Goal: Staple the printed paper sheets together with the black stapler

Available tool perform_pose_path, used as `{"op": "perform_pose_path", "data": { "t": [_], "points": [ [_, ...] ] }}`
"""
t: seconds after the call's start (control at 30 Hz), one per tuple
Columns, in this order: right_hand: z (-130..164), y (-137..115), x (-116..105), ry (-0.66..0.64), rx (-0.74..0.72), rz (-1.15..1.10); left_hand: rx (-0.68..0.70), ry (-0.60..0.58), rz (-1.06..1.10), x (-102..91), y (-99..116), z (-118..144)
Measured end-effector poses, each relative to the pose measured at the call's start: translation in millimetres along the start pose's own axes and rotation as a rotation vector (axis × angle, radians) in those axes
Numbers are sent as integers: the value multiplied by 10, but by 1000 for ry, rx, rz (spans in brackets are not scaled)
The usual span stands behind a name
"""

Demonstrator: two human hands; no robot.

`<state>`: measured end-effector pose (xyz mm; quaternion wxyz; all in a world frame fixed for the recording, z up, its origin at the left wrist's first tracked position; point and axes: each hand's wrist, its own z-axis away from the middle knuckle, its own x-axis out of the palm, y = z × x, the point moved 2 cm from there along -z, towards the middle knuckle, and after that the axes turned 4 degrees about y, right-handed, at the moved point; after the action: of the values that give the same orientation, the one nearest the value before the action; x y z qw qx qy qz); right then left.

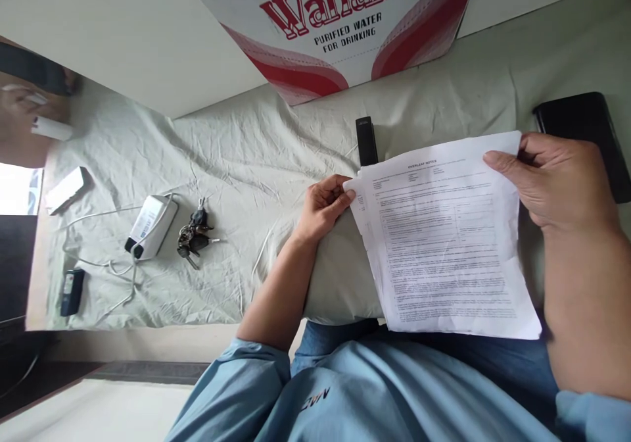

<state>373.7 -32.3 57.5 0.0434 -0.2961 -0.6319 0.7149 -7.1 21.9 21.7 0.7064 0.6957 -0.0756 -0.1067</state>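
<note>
My left hand (323,205) pinches the top corner of the sheaf of papers (444,245) at nine o'clock, my right hand (552,179) grips the corner at two o'clock, the sheaf resting on the pillow (335,277). The sheets look fanned, probably unstapled, so a loosened pinch could let them slide towards six o'clock.

The person wears a light blue shirt (374,396) with long sleeves. Both sleeves are pushed up, so the forearms are bare. The left sleeve (246,376) bunches in soft folds at about 7 o'clock in the view; the right sleeve (591,416) shows only as a small edge at 4 o'clock. Small dark letters (314,400) are printed on the shirt. The left hand (323,206) and right hand (557,179) carry no rings or watch.
</note>
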Motion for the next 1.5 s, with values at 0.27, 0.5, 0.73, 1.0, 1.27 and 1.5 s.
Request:
{"op": "perform_pose_path", "data": {
  "t": [0.27,0.5,0.73,1.0,1.27,1.5],
  "points": [
    [-54,-21,-52,95,-120,1,24,-17,-99,-8,-25,18],
    [12,-80,-36,-8,-176,54,54,-36,-78,30,25,-2],
    [18,-114,-29,-49,-158,111,29,-45,32,22,-54,-7],
    [26,-83,-16,-58,-128,68,-69,-107,184,-61,-203,-9],
    [13,-76,2,-70,-147,75,-69,-118,183,-57,-162,-4],
    [31,-96,44,-79,-139,38,-74,-115,156,-46,-140,-1]
  ]
}}
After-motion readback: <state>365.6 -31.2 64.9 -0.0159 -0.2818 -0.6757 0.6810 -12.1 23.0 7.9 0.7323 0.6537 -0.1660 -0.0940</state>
